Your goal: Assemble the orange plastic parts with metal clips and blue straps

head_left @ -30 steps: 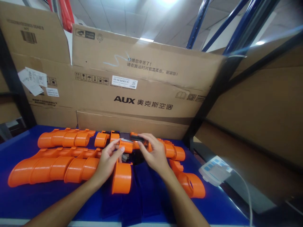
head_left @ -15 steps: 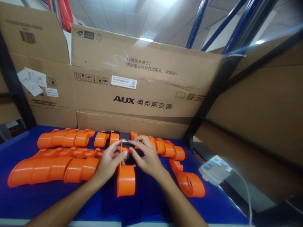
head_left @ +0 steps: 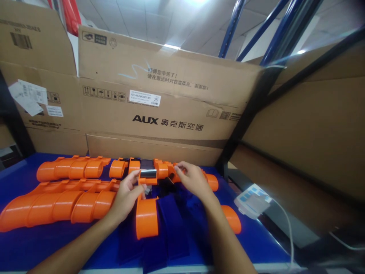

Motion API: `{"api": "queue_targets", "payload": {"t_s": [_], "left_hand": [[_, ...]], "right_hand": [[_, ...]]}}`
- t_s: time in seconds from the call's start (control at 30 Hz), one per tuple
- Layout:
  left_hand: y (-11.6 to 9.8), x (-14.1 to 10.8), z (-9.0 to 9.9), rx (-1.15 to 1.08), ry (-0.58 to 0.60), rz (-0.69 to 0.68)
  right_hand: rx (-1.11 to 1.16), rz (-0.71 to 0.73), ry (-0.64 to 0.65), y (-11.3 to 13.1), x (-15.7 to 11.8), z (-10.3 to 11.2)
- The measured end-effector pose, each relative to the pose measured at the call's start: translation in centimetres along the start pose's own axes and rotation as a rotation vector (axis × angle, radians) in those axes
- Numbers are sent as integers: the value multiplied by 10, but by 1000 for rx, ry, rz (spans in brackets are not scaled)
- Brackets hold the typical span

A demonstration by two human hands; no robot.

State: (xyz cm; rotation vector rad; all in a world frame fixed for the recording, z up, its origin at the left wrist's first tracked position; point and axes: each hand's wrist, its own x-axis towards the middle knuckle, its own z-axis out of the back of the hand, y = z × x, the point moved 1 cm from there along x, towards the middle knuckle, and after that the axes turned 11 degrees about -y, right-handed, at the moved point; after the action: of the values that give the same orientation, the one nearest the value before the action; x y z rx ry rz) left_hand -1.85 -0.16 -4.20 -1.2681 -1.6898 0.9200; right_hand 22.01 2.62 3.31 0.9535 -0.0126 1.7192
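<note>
"So, the head view?"
"Left hand (head_left: pixel 125 198) pinching an orange holder (head_left: pixel 148 182) with a black strip (head_left: pixel 148 174), above the blue table (head_left: pixel 98 249)."
"Right hand (head_left: pixel 195 182)?"
"Fingers nearly closed near the orange pieces (head_left: pixel 163 170); I can't tell if they grip anything."

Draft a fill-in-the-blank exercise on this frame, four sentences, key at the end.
The left hand holds a plastic part coloured ____.
The tabletop is coloured ____.
The big Latin letters on the cardboard read ____.
Of the two hands, the one nearer the small box with the cable is the ____ one.

Missing words: orange; blue; AUX; right.
</note>
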Motion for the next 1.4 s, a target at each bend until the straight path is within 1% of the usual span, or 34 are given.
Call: {"api": "queue_targets", "payload": {"t_s": [0.13, 0.17, 0.23, 0.4, 0.57, 0.67, 0.77, 0.9, 0.97, 1.0, 1.1, 1.2, 1.3, 1.4], "left_hand": [[0, 0, 0, 4, 0, 6], [0, 0, 0, 6, 6, 3], [0, 0, 0, 7, 16, -4], [2, -1, 1, 14, 17, -13], [3, -1, 2, 17, 59, -33], [3, 0, 3, 21, 70, -31], [3, 0, 3, 15, 72, -28], [2, -1, 1, 6, 56, -30], [2, -1, 0, 15, 47, -23], [2, -1, -1, 20, 42, -19], [2, 0, -1, 30, 29, -15], [3, 0, -1, 40, 25, -24], [2, 0, -1, 38, 26, -39], [1, -1, -3, 32, 19, -53]], "right_hand": [[-256, -73, 331, -18, -3, 0], [-309, -91, 396, -21, -4, 0], [-406, -134, 457, -24, -5, 0], [-530, -222, 466, -27, -2, -2], [-588, -229, 501, -25, -5, -16], [-613, -227, 491, -25, -6, -22], [-628, -224, 448, -26, -5, -20], [-612, -195, 364, -25, 1, -9], [-514, -158, 304, -23, 3, -4], [-423, -133, 262, -21, 4, -3], [-41, -37, 139, -13, 6, -4], [272, 36, 92, -3, 4, -10], [495, -5, 88, 6, -2, -21], [640, -76, 85, 15, -9, -32]]}}
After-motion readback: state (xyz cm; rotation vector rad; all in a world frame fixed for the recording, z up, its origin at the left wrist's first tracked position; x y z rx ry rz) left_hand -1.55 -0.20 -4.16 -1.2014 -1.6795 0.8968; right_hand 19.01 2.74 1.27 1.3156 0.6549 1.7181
